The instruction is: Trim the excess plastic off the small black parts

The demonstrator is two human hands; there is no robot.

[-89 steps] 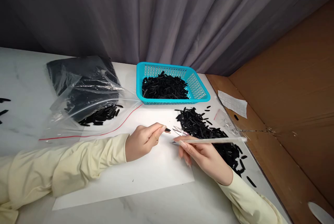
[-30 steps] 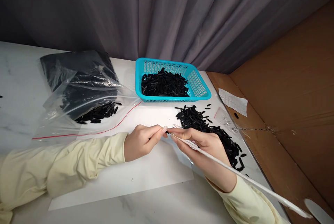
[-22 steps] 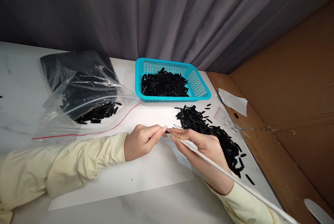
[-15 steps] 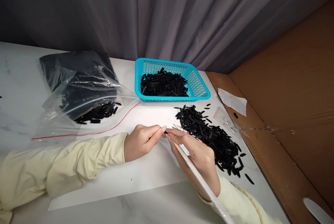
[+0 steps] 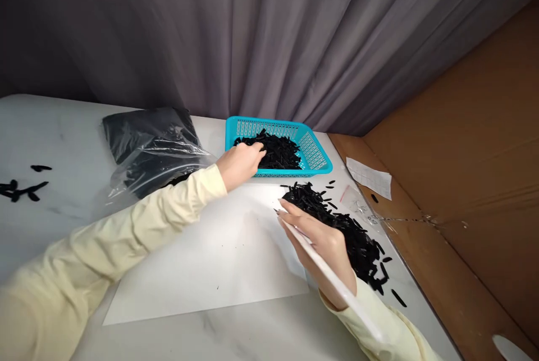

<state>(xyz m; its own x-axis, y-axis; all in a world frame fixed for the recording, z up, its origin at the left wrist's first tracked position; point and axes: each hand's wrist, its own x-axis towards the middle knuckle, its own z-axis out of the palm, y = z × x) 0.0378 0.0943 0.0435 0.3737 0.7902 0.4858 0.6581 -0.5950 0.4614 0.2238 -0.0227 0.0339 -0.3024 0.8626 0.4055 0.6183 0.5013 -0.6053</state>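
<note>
My left hand [image 5: 241, 165] reaches over the near left rim of the turquoise basket [image 5: 322, 169]. Its thumb and fingertips are pinched together at the heap of small black strips [image 5: 280, 150] inside; what lies between them is hidden. My right hand [image 5: 322, 243] is closed around a long, thin white tool [image 5: 343, 302] that slants from the palm down along the forearm. A thin dark point shows near the fingertips; the tool's exact kind is unclear. Beside that hand, on the right, spreads a loose pile of black strips [image 5: 357, 240].
A clear plastic bag with black contents [image 5: 151, 136] lies at the back left, partly behind my left arm. White paper [image 5: 210, 260] covers the middle. Black strips [image 5: 25, 190] lie far left. A paper slip [image 5: 369, 178] rests by the brown side wall [image 5: 475, 181]; a grey curtain [image 5: 202, 30] hangs behind.
My left hand has left the right fingertips, where both hands met at a small black piece, and moved up to the basket. My right hand stays nearly in place with the white tool.
</note>
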